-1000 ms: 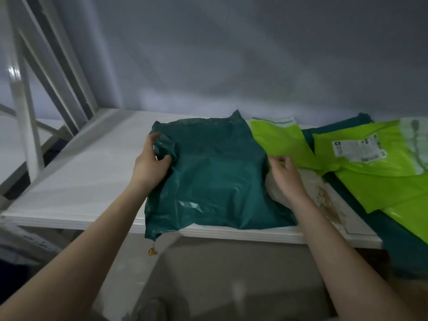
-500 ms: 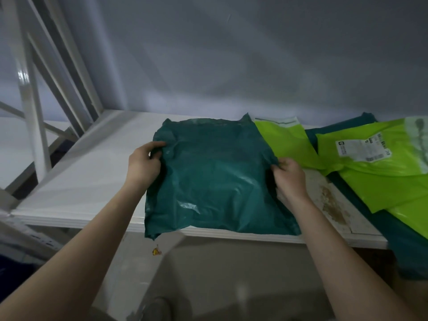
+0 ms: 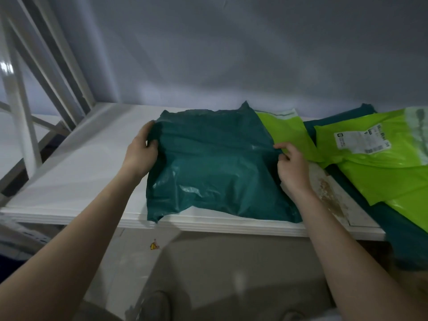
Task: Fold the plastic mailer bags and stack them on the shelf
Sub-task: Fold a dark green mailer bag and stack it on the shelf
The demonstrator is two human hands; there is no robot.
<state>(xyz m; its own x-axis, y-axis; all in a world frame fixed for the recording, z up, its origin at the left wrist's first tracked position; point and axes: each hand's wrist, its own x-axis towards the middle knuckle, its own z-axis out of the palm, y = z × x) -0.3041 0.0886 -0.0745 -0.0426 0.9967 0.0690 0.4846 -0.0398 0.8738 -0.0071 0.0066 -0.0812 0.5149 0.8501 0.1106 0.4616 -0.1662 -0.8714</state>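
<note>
Folding looks only partly done, I think. One dark green bag (image 3: 215, 167) lies spread on the white shelf (image 3: 76, 172), and its near edge hangs a little over the front. It looks like it may be folded once already, but I cannot tell for sure. It is not in a stack yet.

My left hand (image 3: 141, 154) has its grip closed on the left edge of the dark green bag, thumb on top and fingers curled under. My right hand (image 3: 293, 167) pinches the right edge with fingertips, and the other fingers are loose.

More bags wait on my right. A bright green bag (image 3: 284, 133) sits just beside the one I hold, partly under its corner. Another bright green bag with a white label (image 3: 361, 141) lies past it, on top of more dark green plastic (image 3: 398, 228). None of those look folded, so a lot of work is left.

My bag is shiny and thin. It has many wrinkles and soft bumps, and light shines off the lower left part. The top edge is a bit ragged, with one corner poking up.
</note>
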